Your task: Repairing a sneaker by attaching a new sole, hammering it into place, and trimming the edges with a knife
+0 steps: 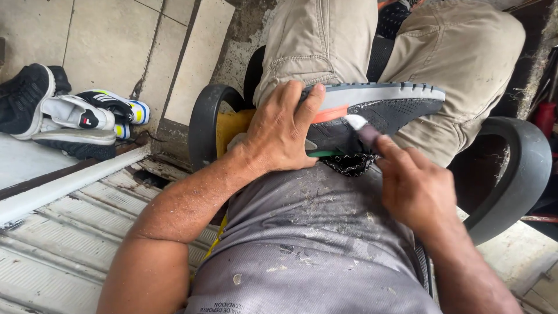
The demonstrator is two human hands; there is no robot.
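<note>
The left hand (282, 131) lies flat and wide over the heel end of a dark grey sneaker (372, 113), fingers spread and curled over its top edge, and the thumb pointing up toward the sole. It grips the shoe firmly and presses it against the lap. The left forearm comes in from the lower left, bent at the elbow.

The right hand (412, 183) is half closed, its index finger stretched forward along a small brush (363, 129) with a dark handle and a pale tip. The fingers pinch this brush tightly, and the tip touches the side of the sneaker just below the sole.

The sneaker lies on its side across the person's thighs, with the sole turned away from the body. Its upper is a dark mesh with small holes, the sole is thick grey rubber with a ridged tread, and an orange stripe runs between them. Speckled black laces (349, 164) hang at the lower edge.

The person wears beige trousers (325, 40) and a stained grey shirt (308, 232), and sits in a chair with curved black armrests (517, 168). Some other sneakers (75, 113) lie on the tiled floor at the left, well apart.
</note>
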